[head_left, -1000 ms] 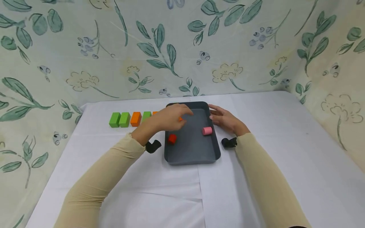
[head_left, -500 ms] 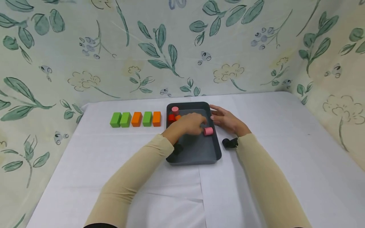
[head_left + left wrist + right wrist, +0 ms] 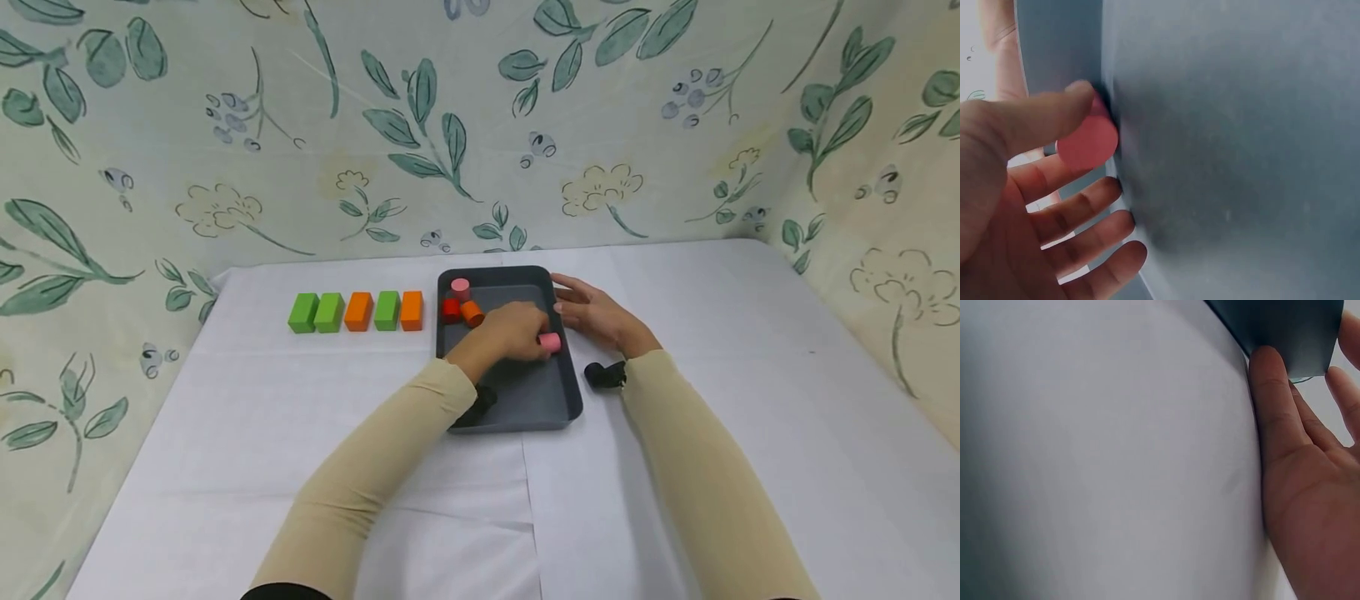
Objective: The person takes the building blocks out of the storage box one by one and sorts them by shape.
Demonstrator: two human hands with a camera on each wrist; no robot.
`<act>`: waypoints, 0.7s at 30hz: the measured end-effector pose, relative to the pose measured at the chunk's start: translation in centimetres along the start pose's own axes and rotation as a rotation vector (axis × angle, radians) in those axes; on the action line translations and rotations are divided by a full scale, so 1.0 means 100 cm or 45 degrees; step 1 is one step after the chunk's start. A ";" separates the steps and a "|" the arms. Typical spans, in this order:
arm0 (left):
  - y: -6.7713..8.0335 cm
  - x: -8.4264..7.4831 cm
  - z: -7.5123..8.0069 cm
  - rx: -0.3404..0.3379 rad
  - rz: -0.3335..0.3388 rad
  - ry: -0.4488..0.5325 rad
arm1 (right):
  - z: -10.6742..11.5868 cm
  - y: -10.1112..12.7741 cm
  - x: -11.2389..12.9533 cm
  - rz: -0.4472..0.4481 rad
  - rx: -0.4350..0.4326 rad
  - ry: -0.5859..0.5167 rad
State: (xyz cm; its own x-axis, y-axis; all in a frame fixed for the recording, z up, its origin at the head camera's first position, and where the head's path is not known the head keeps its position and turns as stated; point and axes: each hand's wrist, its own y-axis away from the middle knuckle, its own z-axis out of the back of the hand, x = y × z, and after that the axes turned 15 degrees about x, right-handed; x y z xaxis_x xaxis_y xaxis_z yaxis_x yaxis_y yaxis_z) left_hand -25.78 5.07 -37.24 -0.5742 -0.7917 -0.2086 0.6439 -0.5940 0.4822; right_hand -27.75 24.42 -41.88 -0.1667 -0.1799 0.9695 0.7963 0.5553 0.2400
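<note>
Covering the whole work surface is a white table (image 3: pixel 225 417), backed and flanked by leaf-print cloth walls (image 3: pixel 300 125). On it, toward the far middle, sits a dark grey tray (image 3: pixel 558 408), long side running away from the person.

The left hand (image 3: pixel 513 329) reaches into the tray from the near left, sleeve lying across the tray's near left corner. Its thumb and fingers close around a pink cylinder (image 3: pixel 550 342) that lies on its side on the tray floor, close to the right wall; the wrist view shows the thumb on top of the cylinder (image 3: pixel 1088 140) and the remaining fingers (image 3: pixel 1085 206) spread loosely below it.

The right hand (image 3: pixel 596 312) rests on the table outside the tray, fingers straight and relaxed, holding nothing; the thumb tip (image 3: pixel 1266 369) touches the tray's outer right wall near its far corner.

Left of the tray, a row of five blocks (image 3: pixel 358 311) stands on the table: green, green, orange, green, orange.

In the tray's far left corner, three small cylinders sit close together: a pink one (image 3: pixel 460 288) upright, a red one (image 3: pixel 450 310), an orange one (image 3: pixel 472 313) tilted.
</note>
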 end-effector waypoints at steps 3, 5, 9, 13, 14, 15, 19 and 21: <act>0.000 -0.001 -0.002 -0.004 0.015 -0.014 | 0.000 0.000 0.000 -0.013 -0.003 0.006; 0.000 -0.002 -0.002 -0.008 0.021 -0.022 | 0.000 0.000 0.001 -0.017 -0.003 0.009; -0.001 -0.002 -0.004 -0.024 0.022 -0.027 | 0.000 0.001 0.001 -0.012 -0.008 0.000; -0.003 -0.001 -0.005 -0.054 0.024 -0.018 | 0.000 0.001 0.001 -0.007 -0.011 -0.008; -0.004 -0.001 -0.005 -0.062 0.024 -0.009 | 0.000 0.001 0.001 -0.006 -0.007 -0.003; -0.004 -0.001 -0.006 -0.071 0.024 0.003 | 0.000 0.001 0.001 -0.003 -0.003 -0.004; -0.004 0.002 -0.005 -0.110 0.020 0.079 | 0.000 -0.001 0.001 -0.015 -0.011 -0.002; -0.001 0.003 -0.004 -0.129 0.011 0.123 | -0.001 -0.001 0.001 -0.017 -0.010 -0.001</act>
State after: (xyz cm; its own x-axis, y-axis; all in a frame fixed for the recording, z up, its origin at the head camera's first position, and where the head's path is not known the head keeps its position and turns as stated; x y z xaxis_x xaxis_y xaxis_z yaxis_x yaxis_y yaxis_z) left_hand -25.82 4.87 -37.67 -0.5205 -0.8038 -0.2881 0.6991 -0.5949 0.3966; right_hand -27.83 24.30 -41.81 -0.1780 -0.1864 0.9662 0.7983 0.5468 0.2525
